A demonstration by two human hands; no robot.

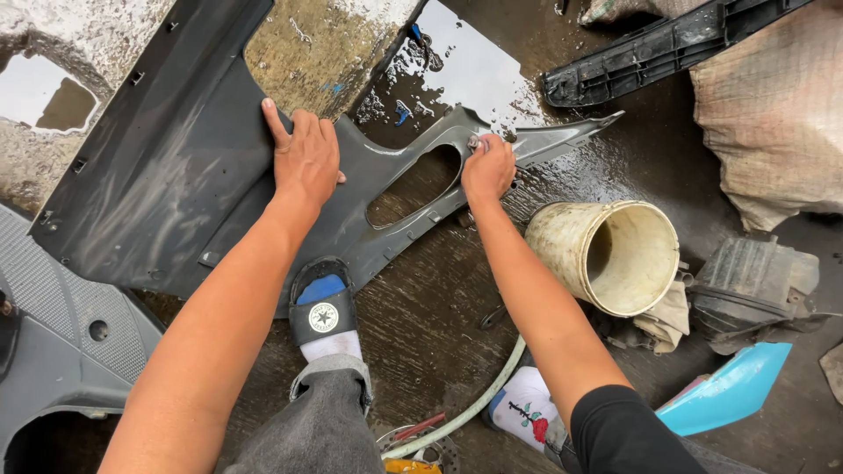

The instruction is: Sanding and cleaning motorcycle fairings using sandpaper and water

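A large dark grey plastic body panel (167,167) lies wet on the ground, with an oval cutout near its right end. My left hand (305,156) presses flat on the panel's middle, fingers spread. My right hand (487,167) is closed around a small pale object, perhaps a pad or cloth, held against the panel's narrow right arm just beside the cutout. What the object is stays partly hidden by the fingers. My foot in a black and blue slipper (323,312) rests at the panel's lower edge.
A dirty cream bucket (615,254) lies on its side to the right, with rags under it. Another black plastic part (659,48) and a sack (773,114) sit at the upper right. A pale hose (474,404), a light blue panel piece (729,386) and a grey panel (61,342) lie below.
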